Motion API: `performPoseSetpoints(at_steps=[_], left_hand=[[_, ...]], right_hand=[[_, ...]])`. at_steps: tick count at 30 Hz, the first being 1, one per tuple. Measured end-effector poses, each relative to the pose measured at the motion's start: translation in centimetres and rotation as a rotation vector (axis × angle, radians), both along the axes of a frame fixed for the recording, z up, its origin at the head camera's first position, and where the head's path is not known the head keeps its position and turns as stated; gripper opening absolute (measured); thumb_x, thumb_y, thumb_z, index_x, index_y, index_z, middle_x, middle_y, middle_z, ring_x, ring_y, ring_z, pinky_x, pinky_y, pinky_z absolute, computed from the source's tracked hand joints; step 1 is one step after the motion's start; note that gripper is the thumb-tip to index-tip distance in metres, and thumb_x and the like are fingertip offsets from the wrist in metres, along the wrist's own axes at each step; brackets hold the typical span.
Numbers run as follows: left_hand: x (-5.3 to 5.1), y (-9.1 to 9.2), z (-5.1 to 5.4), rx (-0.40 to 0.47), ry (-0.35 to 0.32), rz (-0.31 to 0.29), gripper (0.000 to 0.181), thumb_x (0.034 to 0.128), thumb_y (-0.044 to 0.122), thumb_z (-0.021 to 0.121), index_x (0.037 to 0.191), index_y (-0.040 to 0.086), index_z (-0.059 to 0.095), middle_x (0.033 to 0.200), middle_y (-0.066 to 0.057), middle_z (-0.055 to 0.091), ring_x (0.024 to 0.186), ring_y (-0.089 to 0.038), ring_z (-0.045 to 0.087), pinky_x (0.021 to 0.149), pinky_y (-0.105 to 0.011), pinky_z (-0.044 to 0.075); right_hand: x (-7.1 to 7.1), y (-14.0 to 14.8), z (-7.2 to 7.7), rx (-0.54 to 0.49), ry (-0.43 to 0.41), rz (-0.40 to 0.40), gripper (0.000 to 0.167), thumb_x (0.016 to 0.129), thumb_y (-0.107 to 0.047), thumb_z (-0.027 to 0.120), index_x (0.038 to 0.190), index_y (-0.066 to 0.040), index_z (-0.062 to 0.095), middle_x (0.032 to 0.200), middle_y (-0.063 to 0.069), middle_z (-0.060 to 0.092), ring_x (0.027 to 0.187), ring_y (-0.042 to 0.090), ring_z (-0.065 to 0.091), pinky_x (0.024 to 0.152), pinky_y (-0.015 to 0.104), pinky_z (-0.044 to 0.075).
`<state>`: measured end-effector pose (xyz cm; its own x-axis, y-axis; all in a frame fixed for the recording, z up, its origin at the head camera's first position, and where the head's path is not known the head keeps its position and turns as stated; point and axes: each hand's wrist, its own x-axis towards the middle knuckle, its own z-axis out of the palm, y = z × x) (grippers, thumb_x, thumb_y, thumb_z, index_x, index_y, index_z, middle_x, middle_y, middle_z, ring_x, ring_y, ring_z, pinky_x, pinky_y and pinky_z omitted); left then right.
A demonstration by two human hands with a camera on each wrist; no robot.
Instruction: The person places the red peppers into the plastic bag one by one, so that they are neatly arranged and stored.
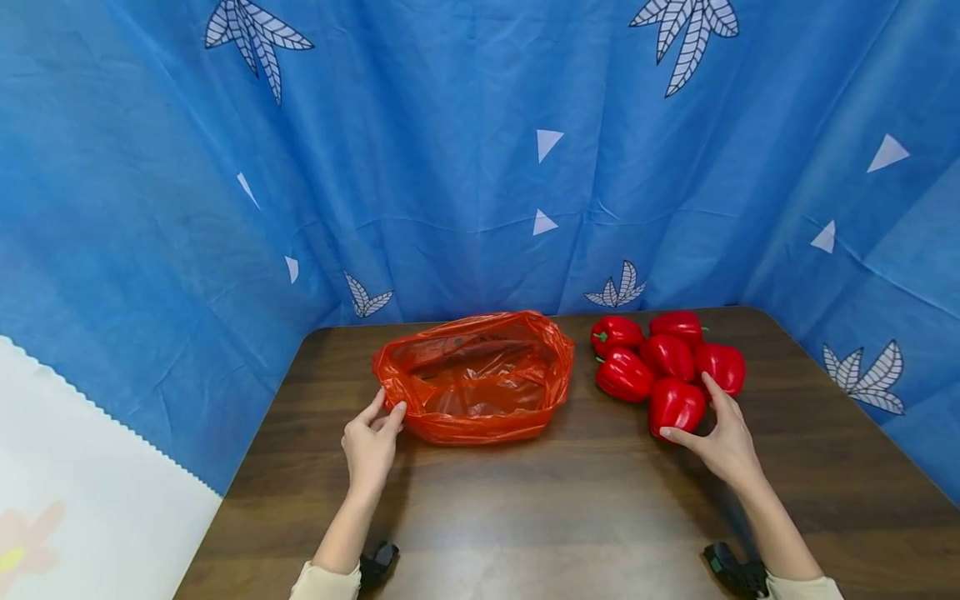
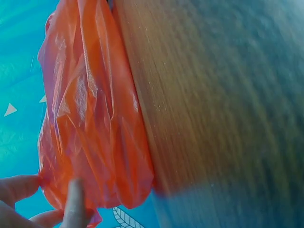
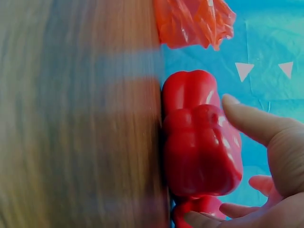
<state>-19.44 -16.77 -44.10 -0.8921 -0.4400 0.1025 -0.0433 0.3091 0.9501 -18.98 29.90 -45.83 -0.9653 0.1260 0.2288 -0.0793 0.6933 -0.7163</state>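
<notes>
An orange-red plastic bag lies with its mouth spread wide on the table, its crinkled side filling much of the left wrist view. My left hand holds the bag's left edge between thumb and fingers. To the right, several red bell peppers sit in a cluster. My right hand is spread at the nearest bell pepper, thumb on its near side and fingers to its right. In the right wrist view a gap shows between the thumb and that pepper.
The brown wooden table carries the bag and peppers. A blue curtain with leaf prints hangs behind and at the sides. White cloth lies at the left. Dark wrist devices sit below both hands.
</notes>
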Motion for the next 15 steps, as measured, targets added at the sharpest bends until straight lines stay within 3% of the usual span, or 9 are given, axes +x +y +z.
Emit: performPoseSetpoints(at_steps=[7, 15], left_hand=[[0.18, 0.27, 0.18, 0.056, 0.030, -0.005, 0.041, 0.0900, 0.015, 0.070, 0.129, 0.003, 0.063, 0.094, -0.021, 0.073, 0.072, -0.019, 0.074, 0.063, -0.005, 0.050], [0.22, 0.46, 0.16, 0.066, 0.057, 0.012, 0.037, 0.0903, 0.009, 0.069, 0.125, -0.002, 0.064, 0.114, -0.027, 0.067, 0.061, 0.006, 0.064, 0.061, -0.006, 0.051]], right_hand=[[0.05, 0.01, -0.45, 0.003, -0.041, 0.009, 0.106, 0.077, -0.022, 0.083, 0.154, 0.004, 0.014, 0.144, 0.039, 0.028, 0.122, 0.054, 0.036, 0.094, 0.069, 0.043], [-0.13, 0.00, -0.74, -0.036, -0.112, 0.011, 0.107, 0.079, -0.022, 0.082, 0.152, 0.008, 0.010, 0.149, 0.038, 0.025, 0.126, 0.054, 0.036, 0.095, 0.060, 0.044]])
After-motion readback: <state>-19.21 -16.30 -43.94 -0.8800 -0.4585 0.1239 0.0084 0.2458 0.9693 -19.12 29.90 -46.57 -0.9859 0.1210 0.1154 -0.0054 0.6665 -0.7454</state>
